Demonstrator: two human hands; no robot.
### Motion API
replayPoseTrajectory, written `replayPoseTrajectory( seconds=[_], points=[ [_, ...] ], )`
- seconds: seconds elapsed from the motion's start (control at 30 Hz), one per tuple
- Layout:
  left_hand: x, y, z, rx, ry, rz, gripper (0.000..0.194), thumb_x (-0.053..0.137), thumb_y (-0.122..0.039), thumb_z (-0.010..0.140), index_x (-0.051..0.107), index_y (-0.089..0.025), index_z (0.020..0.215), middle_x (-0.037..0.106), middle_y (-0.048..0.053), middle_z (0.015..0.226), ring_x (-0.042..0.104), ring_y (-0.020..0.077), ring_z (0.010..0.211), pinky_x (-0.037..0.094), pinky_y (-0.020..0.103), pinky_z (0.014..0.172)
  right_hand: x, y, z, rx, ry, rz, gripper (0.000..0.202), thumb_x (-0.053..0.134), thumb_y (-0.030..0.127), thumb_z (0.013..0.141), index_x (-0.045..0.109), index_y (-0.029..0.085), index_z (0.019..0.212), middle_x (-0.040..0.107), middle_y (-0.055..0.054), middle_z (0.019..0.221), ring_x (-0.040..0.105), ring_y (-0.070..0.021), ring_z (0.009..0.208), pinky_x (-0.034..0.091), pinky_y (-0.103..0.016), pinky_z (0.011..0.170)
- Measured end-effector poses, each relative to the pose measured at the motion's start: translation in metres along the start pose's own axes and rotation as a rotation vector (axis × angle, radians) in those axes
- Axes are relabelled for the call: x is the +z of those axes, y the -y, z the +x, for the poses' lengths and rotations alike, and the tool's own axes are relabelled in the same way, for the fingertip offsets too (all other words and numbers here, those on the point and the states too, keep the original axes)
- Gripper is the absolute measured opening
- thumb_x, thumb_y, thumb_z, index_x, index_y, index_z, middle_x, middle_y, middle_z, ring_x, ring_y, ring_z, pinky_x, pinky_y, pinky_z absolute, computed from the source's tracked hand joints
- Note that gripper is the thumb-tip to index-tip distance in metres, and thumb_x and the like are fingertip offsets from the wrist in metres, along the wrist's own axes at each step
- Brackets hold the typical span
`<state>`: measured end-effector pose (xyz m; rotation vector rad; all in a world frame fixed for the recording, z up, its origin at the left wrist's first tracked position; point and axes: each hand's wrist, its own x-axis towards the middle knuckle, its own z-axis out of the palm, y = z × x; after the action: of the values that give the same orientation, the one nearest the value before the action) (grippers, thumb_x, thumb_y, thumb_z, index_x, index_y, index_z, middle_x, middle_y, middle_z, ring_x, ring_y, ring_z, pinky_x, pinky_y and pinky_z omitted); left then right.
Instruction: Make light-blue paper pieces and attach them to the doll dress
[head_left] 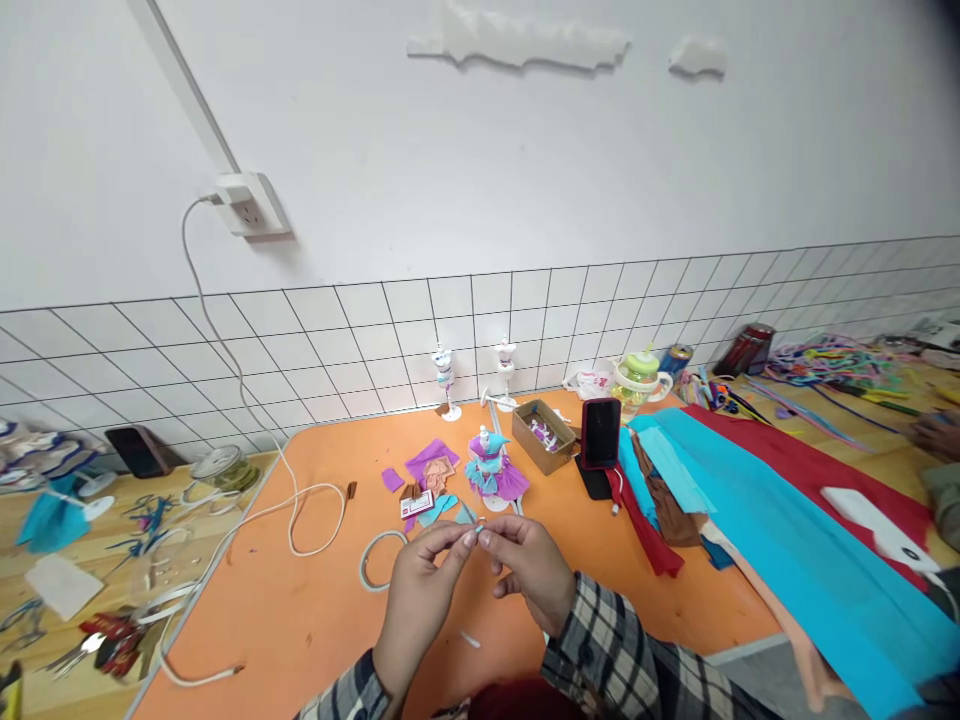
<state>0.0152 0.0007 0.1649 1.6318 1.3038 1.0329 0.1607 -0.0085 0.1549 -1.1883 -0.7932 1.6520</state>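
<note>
My left hand (pixel 429 578) and my right hand (pixel 534 568) meet above the orange table, thumbs and fingertips pinched together. Between them is a small pale-blue piece (pixel 481 529), mostly covered by the fingers; I cannot tell whether it is paper or cloth. Just beyond stands a miniature dress form (pixel 487 460) in a blue and purple ruffled dress. To its left lie purple scraps (pixel 430 458), a peach scrap (pixel 438 474), blue scraps (pixel 438 509) and a small white box with dark lettering (pixel 417 505). A roll of tape (pixel 369 570) rests beside my left hand.
Two more dress forms (pixel 445 385) stand by the wall. A cardboard box (pixel 544 440) holds small white and purple pieces. Right of it are a propped phone (pixel 601 435), a lidded jug (pixel 640 378) and long blue sheets (pixel 795 560). A white cable (pixel 292 510) crosses the left side.
</note>
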Motion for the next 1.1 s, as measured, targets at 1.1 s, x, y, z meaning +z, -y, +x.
replayPoseTrajectory(
  seconds=[1.1],
  points=[
    [-0.007, -0.014, 0.021, -0.05, 0.027, -0.055, 0.025, 0.06, -0.04, 0.08, 0.067, -0.017, 0.072, 0.07, 0.003, 0.071, 0.064, 0.0182, 0.069, 0.051, 0.027, 0.066, -0.019, 0.027, -0.01, -1.015, -0.124, -1.079, 0.014, 0.053, 0.022, 0.088, 0.066, 0.022, 0.091, 0.064, -0.004, 0.081, 0.057, -0.0134, 0.067, 0.045, -0.026, 0.065]
  ],
)
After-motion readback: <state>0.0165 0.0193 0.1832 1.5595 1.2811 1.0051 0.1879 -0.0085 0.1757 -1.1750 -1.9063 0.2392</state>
